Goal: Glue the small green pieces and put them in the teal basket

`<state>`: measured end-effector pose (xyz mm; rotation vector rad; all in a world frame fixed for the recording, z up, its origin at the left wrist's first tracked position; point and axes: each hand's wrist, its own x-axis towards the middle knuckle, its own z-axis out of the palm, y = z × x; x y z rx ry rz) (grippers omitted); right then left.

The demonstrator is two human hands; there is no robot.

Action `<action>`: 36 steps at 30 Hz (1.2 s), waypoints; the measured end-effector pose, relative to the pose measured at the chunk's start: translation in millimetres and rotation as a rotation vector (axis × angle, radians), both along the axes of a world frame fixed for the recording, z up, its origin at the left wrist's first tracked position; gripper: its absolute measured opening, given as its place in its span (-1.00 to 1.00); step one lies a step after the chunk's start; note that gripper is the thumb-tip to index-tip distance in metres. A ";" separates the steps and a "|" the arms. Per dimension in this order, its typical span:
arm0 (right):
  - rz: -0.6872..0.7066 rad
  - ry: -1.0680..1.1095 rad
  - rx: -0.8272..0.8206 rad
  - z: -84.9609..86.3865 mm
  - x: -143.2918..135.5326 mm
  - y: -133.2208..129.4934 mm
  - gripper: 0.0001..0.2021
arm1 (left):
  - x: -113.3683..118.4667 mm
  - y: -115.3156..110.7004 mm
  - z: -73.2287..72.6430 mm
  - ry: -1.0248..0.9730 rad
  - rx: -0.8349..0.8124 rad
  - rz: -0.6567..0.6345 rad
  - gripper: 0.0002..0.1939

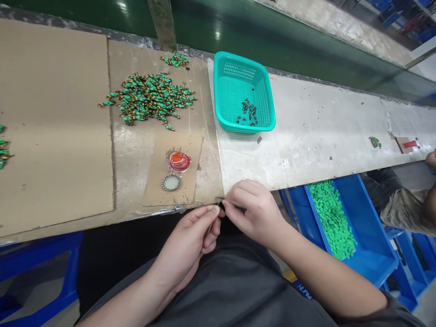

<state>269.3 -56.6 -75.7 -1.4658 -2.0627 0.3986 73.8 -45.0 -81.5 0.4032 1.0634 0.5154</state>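
Observation:
My left hand (195, 234) is closed near the table's front edge, thumb and forefinger pinched at a tiny dark piece that is too small to name. Close against it, my right hand (254, 209) has its fingers pinched round something thin and dark. The fingertips of both hands almost meet. Beyond them, a cardboard piece (155, 181) bears a red glossy blob (179, 161) and a bottle cap (170, 182) with pale contents. Further back lies a heap of small green, yellow and dark pieces (150, 97).
A teal basket (220, 106) holds small dark pieces (249, 111). A smaller green pile (176, 59) lies at the back. Large cardboard (54, 122) covers the left. Blue bins with green pieces (332, 218) stand below right. Another person's hand (431, 160) shows at the right edge.

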 end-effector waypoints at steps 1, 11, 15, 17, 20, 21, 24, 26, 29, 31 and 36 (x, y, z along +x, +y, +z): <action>0.010 -0.001 -0.001 0.0 0.2 0.1 -0.66 | 0.1 -0.1 -0.2 -0.002 0.001 0.000 -0.50; -0.011 0.000 0.011 -0.4 -0.7 0.0 -0.64 | -0.7 1.2 1.3 -0.006 0.008 0.009 -0.56; -0.011 0.006 0.006 -0.9 -0.5 0.3 -0.65 | -1.2 1.5 1.2 -0.006 0.002 0.011 -0.58; 0.009 0.004 0.003 -1.2 -0.3 -0.2 -0.65 | -1.3 1.4 1.3 -0.013 0.004 0.008 -0.55; -0.013 0.003 0.011 -1.2 -0.3 -1.1 -0.64 | -0.7 1.4 1.2 -0.020 0.006 0.013 -0.56; -0.015 0.004 0.012 -0.9 -0.4 -1.2 -0.64 | -0.4 1.4 1.1 -0.021 0.005 0.016 -0.55; 0.010 0.003 0.010 0.5 -0.2 -1.3 -0.65 | 0.4 1.9 0.8 -0.024 -0.001 0.023 -0.54; 0.009 0.000 0.010 1.1 0.2 -1.0 -0.64 | 0.4 2.4 1.0 -0.023 -0.006 0.027 -0.55; -0.006 0.007 0.015 1.1 1.1 -0.3 -0.65 | 0.2 3.3 1.5 -0.020 -0.018 0.034 -0.57; 0.011 0.009 0.013 0.7 1.3 -0.3 -0.66 | 0.3 3.8 1.6 -0.017 -0.027 0.039 -0.55; -0.011 0.015 0.022 -0.4 0.7 -1.4 -0.64 | 0.9 3.9 1.9 -0.015 -0.043 0.051 -0.53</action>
